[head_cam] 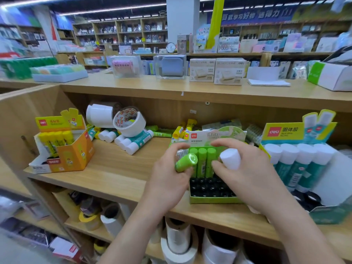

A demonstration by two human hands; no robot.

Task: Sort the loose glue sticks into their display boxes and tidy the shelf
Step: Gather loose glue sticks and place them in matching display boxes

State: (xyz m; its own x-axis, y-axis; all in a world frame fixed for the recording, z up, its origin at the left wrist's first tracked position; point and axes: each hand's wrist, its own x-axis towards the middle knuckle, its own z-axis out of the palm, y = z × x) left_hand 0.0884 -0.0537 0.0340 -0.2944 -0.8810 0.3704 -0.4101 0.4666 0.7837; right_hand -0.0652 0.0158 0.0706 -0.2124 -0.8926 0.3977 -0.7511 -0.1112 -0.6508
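Over the green box [209, 199] on the shelf [114, 168], the left hand [169, 178] grips a green glue stick [185, 161] and the right hand [247, 174] holds a white-capped one [230, 158]

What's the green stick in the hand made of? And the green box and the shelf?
The green glue stick in the left hand looks like smooth plastic: its cap end shines. The green display box seems printed cardboard, with thin folded walls. The shelf shows pale wood grain, possibly laminate over board.
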